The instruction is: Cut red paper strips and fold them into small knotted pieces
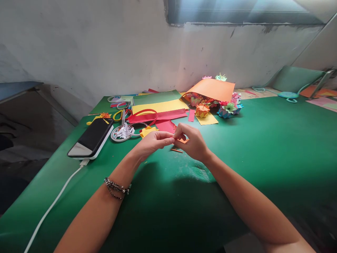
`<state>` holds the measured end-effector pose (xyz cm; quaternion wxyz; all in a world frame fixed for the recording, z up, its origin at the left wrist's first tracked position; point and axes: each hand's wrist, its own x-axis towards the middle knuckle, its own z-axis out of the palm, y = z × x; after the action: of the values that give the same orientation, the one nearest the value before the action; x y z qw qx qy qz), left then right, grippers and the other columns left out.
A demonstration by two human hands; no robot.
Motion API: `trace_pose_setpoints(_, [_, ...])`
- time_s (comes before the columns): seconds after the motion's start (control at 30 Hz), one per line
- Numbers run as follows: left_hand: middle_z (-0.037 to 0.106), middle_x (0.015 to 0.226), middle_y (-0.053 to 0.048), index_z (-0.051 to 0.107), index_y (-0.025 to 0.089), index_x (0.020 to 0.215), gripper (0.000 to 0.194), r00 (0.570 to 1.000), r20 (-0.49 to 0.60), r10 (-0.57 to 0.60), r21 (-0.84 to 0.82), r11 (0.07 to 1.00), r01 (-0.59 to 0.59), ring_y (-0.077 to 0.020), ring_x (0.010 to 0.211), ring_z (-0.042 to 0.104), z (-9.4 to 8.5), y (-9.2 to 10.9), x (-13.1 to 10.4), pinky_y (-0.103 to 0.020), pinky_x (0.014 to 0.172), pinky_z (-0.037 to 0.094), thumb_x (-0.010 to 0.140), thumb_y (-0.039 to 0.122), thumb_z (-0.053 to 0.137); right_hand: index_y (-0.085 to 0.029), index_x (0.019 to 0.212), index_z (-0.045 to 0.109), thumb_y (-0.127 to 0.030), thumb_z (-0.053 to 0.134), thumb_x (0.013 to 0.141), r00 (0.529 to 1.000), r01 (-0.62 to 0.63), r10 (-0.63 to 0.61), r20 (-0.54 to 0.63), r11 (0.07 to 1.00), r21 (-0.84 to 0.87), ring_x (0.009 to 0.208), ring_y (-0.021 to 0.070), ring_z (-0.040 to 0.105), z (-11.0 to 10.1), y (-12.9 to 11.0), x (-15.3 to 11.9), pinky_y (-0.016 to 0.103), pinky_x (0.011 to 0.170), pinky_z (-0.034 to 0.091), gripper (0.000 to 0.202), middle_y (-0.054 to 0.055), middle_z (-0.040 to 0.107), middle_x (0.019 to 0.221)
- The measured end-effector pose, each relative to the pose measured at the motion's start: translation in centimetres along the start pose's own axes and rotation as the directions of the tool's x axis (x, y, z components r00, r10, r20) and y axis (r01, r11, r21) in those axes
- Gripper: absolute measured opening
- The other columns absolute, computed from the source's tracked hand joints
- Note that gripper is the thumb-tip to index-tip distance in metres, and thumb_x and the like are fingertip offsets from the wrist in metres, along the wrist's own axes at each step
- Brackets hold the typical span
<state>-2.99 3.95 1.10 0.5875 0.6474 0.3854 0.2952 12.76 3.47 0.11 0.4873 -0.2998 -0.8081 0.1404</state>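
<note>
My left hand [155,141] and my right hand [191,141] meet fingertip to fingertip above the green table [252,147]. Both are closed in a pinch on a small piece of orange paper [185,141], which the fingers mostly hide. Just below them on the table lies a thin brown-orange stick [176,150]. Behind the fingers is a sheet of red paper [164,125], and a crumpled yellow paper piece [148,131] sits beside my left hand.
A phone on a white block [91,138], trailing a white cable [56,200], lies at left. Tape rolls [121,133], yellow-handled scissors [118,115] and coloured sheets [158,105] crowd the back. Paper flowers [229,108] stand under an orange sheet [213,89] against the wall.
</note>
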Motion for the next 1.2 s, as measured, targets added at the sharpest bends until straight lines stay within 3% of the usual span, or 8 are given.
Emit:
trace_pose_setpoints(0.2, [0.057, 0.068, 0.002, 0.066, 0.016, 0.075, 0.024, 0.997, -0.063, 0.036, -0.046, 0.998, -0.039, -0.0071, 0.059, 0.038, -0.1, -0.1, 0.0, -0.02, 0.057, 0.03, 0.065, 0.038, 0.065, -0.017, 0.08, 0.058, -0.013, 0.056, 0.076, 0.994, 0.09, -0.092, 0.067, 0.996, 0.023, 0.058, 0.007, 0.045, -0.6, 0.3, 0.2, 0.021, 0.053, 0.041, 0.005, -0.001, 0.05, 0.068])
trace_pose_setpoints(0.3, [0.056, 0.067, 0.002, 0.066, 0.016, 0.075, 0.024, 0.997, -0.073, 0.03, -0.046, 0.998, -0.033, -0.0066, 0.059, 0.038, -0.2, -0.2, 0.0, -0.02, 0.056, 0.03, 0.065, 0.038, 0.065, -0.016, 0.077, 0.061, -0.013, 0.056, 0.077, 0.99, 0.127, -0.128, 0.059, 0.992, 0.02, 0.058, 0.0066, 0.047, -0.8, 0.5, 0.2, 0.02, 0.053, 0.042, 0.006, -0.001, 0.051, 0.068])
trace_pose_setpoints(0.57, [0.062, 0.074, 0.0, 0.068, 0.018, 0.079, 0.023, 0.998, -0.048, 0.041, -0.042, 0.998, -0.043, -0.0082, 0.062, 0.044, -0.2, -0.1, 0.1, -0.02, 0.058, 0.032, 0.066, 0.036, 0.064, -0.015, 0.063, 0.051, -0.009, 0.059, 0.073, 0.998, 0.059, -0.059, 0.017, 0.998, -0.023, 0.053, 0.0051, 0.042, -0.7, 0.1, 0.1, 0.017, 0.049, 0.038, 0.014, -0.004, 0.047, 0.06])
trace_pose_setpoints(0.97, [0.061, 0.067, 0.0, 0.068, 0.016, 0.074, 0.022, 0.992, -0.085, 0.098, -0.09, 0.99, -0.105, -0.0089, 0.063, 0.049, 0.6, 0.1, 0.1, -0.02, 0.059, 0.036, 0.064, 0.036, 0.066, -0.017, 0.061, 0.046, -0.009, 0.058, 0.072, 0.999, 0.033, -0.034, -0.019, 0.999, -0.008, 0.054, 0.0058, 0.04, -0.4, 0.2, 0.0, 0.018, 0.049, 0.037, 0.018, -0.004, 0.043, 0.059])
trace_pose_setpoints(1.07, [0.06, 0.068, 0.001, 0.066, 0.016, 0.071, 0.021, 0.981, -0.154, 0.117, -0.136, 0.981, -0.139, -0.0075, 0.061, 0.048, 0.7, 0.1, 0.1, -0.019, 0.057, 0.035, 0.061, 0.035, 0.068, -0.017, 0.074, 0.052, -0.012, 0.059, 0.073, 0.999, 0.033, -0.033, -0.007, 0.999, -0.004, 0.058, 0.0072, 0.044, -0.5, 0.2, 0.1, 0.02, 0.053, 0.042, 0.009, -0.003, 0.049, 0.065])
trace_pose_setpoints(1.2, [0.056, 0.062, 0.003, 0.064, 0.016, 0.07, 0.022, 0.964, -0.228, 0.138, -0.144, 0.974, -0.173, -0.0061, 0.055, 0.044, 0.8, 0.3, 0.0, -0.019, 0.054, 0.033, 0.06, 0.035, 0.07, -0.02, 0.097, 0.056, -0.016, 0.06, 0.074, 0.992, 0.11, -0.111, 0.053, 0.994, 0.005, 0.074, 0.0113, 0.051, -0.9, 0.4, 0.3, 0.026, 0.064, 0.047, 0.024, 0.003, 0.055, 0.082])
